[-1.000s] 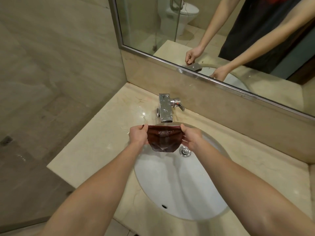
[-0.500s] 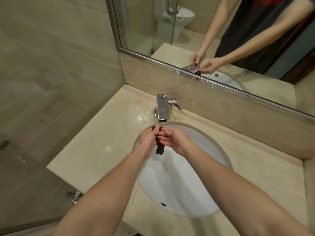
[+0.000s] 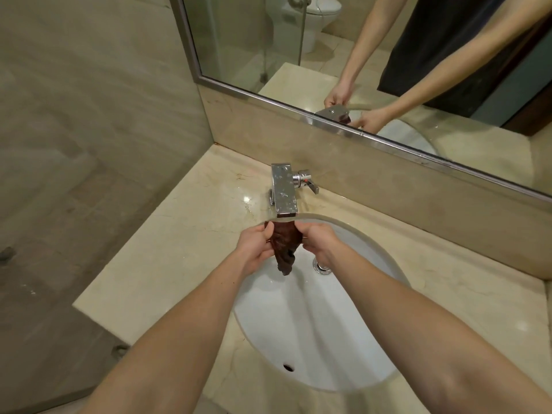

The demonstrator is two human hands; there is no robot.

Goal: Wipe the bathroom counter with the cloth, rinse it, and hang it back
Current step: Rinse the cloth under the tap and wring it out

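A dark brown wet cloth [image 3: 285,248] hangs bunched just under the spout of the chrome faucet [image 3: 283,189], over the white sink basin [image 3: 313,333]. My left hand [image 3: 254,249] pinches its upper left edge and my right hand [image 3: 318,242] pinches its upper right edge. The cloth's lower end tapers down toward the basin. The beige marble counter [image 3: 167,258] surrounds the sink. I cannot tell whether water is running.
The sink drain [image 3: 321,268] lies right of the cloth, and an overflow hole [image 3: 288,367] sits at the basin's near side. A framed mirror [image 3: 373,70] runs along the back wall. The faucet's lever handle [image 3: 309,180] points right. A glass partition [image 3: 89,174] stands at left.
The hands first came together, bunching the spread cloth, and have now drawn slightly apart, so the cloth hangs wider between them under the spout.
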